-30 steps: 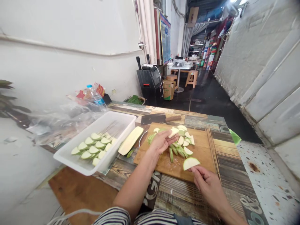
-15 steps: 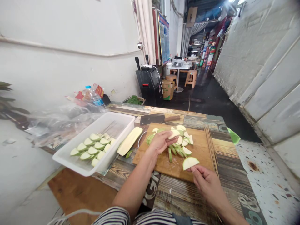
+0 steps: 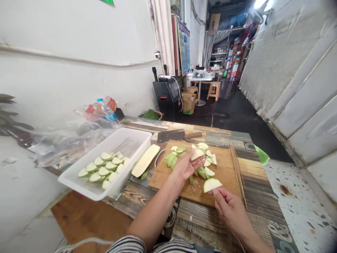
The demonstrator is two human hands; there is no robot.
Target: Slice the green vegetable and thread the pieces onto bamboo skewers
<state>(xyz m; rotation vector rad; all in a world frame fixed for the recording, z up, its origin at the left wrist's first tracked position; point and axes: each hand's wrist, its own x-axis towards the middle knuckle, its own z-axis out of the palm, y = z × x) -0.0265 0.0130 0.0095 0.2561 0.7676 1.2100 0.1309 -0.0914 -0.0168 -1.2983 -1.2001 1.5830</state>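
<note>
My right hand is closed on a thin wooden skewer, pinching near a half-round zucchini slice threaded on it. The skewer's tip points up and away, toward my left hand. That hand is turned palm up over the cutting board, its fingers extended; a second zucchini slice appears held at its thumb and index finger. Loose zucchini slices lie around and beyond it on the board, partly hidden by the hand. Along the board's right side lie several bare skewers.
A white plastic tub at left holds skewered slices. Between tub and board lies a halved zucchini. A cleaver rests beyond the board. Plastic bags and a water bottle are at the far left.
My left hand has turned more palm up, its fingers opening out below the skewer's tip. My right hand and its skewered slice have barely moved. The view has shifted slightly.
</note>
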